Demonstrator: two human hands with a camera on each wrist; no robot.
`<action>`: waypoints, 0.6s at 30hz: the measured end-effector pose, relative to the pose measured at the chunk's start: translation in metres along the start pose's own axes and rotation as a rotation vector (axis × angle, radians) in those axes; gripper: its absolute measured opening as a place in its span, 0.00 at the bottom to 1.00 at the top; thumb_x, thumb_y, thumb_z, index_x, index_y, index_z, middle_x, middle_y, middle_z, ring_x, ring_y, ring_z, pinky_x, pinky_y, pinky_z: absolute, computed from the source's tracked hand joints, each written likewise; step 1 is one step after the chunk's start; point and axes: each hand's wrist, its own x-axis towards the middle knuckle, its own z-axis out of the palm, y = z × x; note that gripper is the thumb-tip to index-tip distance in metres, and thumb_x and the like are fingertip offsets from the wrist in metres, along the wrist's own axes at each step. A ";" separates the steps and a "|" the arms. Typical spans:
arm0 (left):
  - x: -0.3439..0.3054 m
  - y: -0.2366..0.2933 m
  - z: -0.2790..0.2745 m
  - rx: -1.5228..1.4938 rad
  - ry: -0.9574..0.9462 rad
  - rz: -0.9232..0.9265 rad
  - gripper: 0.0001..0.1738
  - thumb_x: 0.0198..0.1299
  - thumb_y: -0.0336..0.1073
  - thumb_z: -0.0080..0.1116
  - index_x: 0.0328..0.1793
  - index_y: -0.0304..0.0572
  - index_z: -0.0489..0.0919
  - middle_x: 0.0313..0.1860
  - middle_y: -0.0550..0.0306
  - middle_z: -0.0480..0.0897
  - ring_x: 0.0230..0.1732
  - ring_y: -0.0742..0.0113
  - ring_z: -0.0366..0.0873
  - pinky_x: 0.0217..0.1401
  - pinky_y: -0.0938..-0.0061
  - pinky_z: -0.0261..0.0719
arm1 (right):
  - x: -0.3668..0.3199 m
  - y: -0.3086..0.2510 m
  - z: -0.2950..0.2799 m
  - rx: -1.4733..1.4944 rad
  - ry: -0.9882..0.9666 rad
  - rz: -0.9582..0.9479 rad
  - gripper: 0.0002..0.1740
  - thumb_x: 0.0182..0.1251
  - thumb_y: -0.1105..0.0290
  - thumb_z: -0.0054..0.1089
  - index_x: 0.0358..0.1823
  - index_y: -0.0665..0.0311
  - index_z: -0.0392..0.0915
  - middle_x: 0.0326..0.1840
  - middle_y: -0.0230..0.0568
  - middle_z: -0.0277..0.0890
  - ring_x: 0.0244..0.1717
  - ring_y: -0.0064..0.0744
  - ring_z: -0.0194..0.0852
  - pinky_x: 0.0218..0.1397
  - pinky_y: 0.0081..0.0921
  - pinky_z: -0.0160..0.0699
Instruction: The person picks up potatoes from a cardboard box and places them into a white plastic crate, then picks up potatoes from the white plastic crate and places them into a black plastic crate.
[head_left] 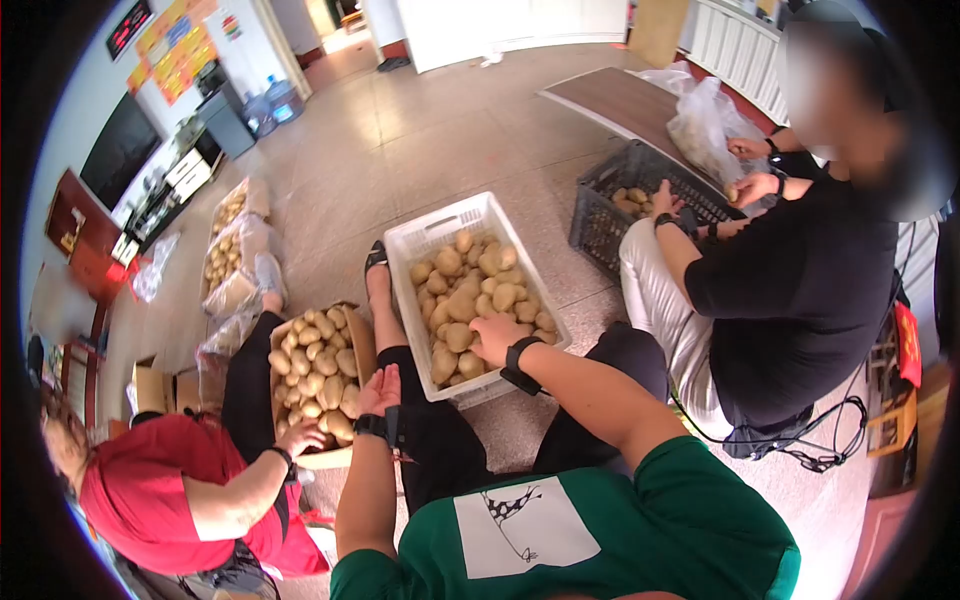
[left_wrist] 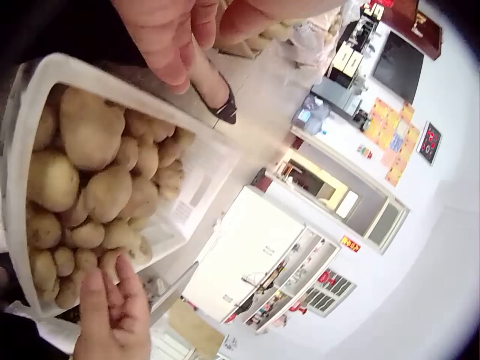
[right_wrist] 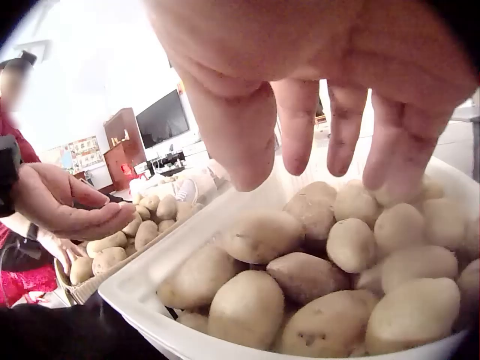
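A white plastic crate point(head_left: 437, 228) heaped with potatoes point(head_left: 462, 306) stands on the floor between the wearer's legs. My right hand point(head_left: 494, 340) reaches over its near right part. In the right wrist view, the right hand point(right_wrist: 322, 67) points its fingers down at the potatoes point(right_wrist: 247, 309), with no potato in its grasp. My left hand point(head_left: 380, 392) is held palm up between this crate and a cardboard box point(head_left: 361, 338). Nothing lies in that palm. The left wrist view shows the left hand point(left_wrist: 169, 34) loosely bent above the crate's rim point(left_wrist: 112, 86).
On the left a person in red point(head_left: 170, 490) has a hand on the potatoes point(head_left: 314, 362) in the cardboard box. To the right a person in black point(head_left: 800, 300) sits by a dark crate point(head_left: 600, 215) holding some potatoes. More potato boxes point(head_left: 235, 290) stand at the far left.
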 end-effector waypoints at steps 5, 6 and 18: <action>-0.005 -0.054 0.020 0.191 -0.043 -0.122 0.08 0.61 0.30 0.46 0.42 0.30 0.69 0.45 0.37 0.75 0.50 0.45 0.73 0.53 0.56 0.76 | 0.001 0.017 0.004 -0.118 0.098 0.072 0.22 0.52 0.61 0.57 0.49 0.60 0.71 0.56 0.49 0.61 0.57 0.52 0.57 0.58 0.45 0.59; -0.005 -0.063 0.022 0.276 -0.045 -0.131 0.08 0.62 0.33 0.46 0.40 0.34 0.69 0.45 0.42 0.76 0.49 0.47 0.73 0.52 0.56 0.76 | 0.006 0.022 0.007 -0.096 0.092 0.148 0.22 0.53 0.61 0.56 0.50 0.60 0.70 0.57 0.49 0.60 0.58 0.52 0.55 0.59 0.44 0.57; 0.011 -0.064 0.016 0.458 0.015 -0.187 0.12 0.64 0.36 0.40 0.47 0.36 0.67 0.52 0.48 0.73 0.53 0.44 0.70 0.51 0.56 0.75 | 0.013 0.031 -0.009 -0.026 -0.089 0.366 0.24 0.63 0.66 0.41 0.62 0.56 0.56 0.62 0.55 0.53 0.63 0.58 0.50 0.62 0.47 0.59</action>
